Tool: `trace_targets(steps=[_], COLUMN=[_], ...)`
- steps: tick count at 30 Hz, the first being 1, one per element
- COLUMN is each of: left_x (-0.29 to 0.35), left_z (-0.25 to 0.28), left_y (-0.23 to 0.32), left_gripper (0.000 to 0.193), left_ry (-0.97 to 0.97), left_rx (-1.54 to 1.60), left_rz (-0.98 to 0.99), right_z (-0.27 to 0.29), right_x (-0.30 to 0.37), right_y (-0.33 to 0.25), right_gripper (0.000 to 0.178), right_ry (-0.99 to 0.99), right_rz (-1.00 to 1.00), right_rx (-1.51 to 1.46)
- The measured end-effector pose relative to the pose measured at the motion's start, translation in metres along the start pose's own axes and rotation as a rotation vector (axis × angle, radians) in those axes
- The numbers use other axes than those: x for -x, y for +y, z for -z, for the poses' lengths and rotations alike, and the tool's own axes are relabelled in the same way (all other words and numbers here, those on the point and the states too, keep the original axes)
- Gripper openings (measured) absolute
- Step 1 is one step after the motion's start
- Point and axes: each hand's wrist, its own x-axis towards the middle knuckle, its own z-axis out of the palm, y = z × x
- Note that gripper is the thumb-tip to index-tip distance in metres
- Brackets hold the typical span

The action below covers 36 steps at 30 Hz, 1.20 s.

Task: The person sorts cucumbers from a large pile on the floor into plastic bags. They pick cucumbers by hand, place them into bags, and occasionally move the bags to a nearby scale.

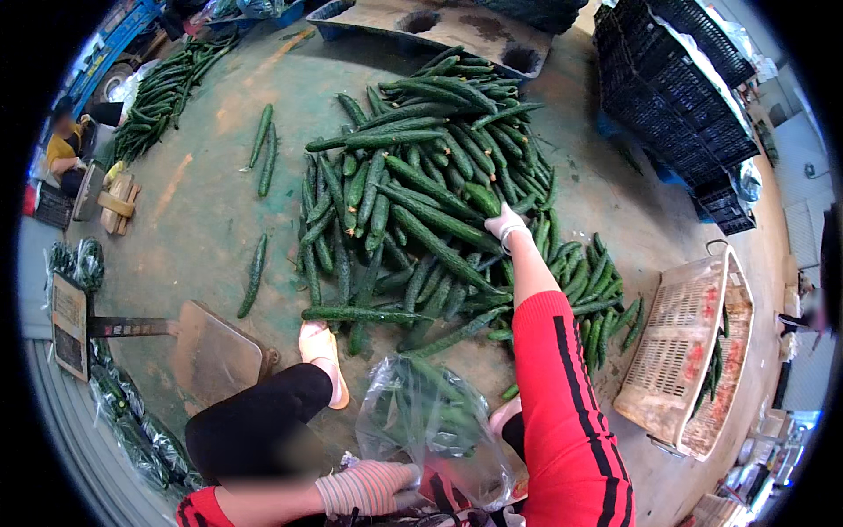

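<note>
A big heap of long, dark green cucumbers (430, 189) covers the floor in front of me. My right hand (507, 225), in a white glove, reaches to the heap's right side, its fingers closed round the near end of a brighter green cucumber (481, 199). Low in the picture, my left hand (369, 487) wears a striped glove and grips the edge of a clear plastic bag (421, 413). The bag hangs between my legs, its mouth toward me, and several cucumbers show green through it. My left fingertips are partly hidden by the plastic.
At the left stands a platform scale (219, 351); bagged cucumbers (132, 413) lie beyond it. A beige crate (680, 351) holding cucumbers sits at the right, below stacked black crates (676, 88). A pallet (421, 22) lies behind the heap. Another person (66, 149) sits far left.
</note>
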Motion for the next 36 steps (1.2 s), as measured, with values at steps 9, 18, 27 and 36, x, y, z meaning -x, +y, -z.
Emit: trace_targets(steps=[9, 18, 27, 36], left_x=[0.007, -0.007, -0.033, -0.002], left_z=[-0.006, 0.004, 0.008, 0.005], left_y=[-0.018, -0.033, -0.086, -0.072], left_gripper=[0.032, 0.025, 0.043, 0.048], left_ry=[0.176, 0.538, 0.607, 0.494], left_rx=[0.238, 0.884, 0.738, 0.856], left_rz=[-0.010, -0.051, -0.174, -0.064], right_z=[-0.003, 0.064, 0.052, -0.048], right_x=[0.075, 0.260, 0.415, 0.431], right_y=[0.052, 0.059, 0.020, 0.092], right_gripper=[0.032, 0.055, 0.066, 0.071], right_ry=[-0.192, -0.547, -0.608, -0.732], right_rz=[0.104, 0.206, 0.472, 0.090], right_rx=[-0.868, -1.733, -1.792, 0.089])
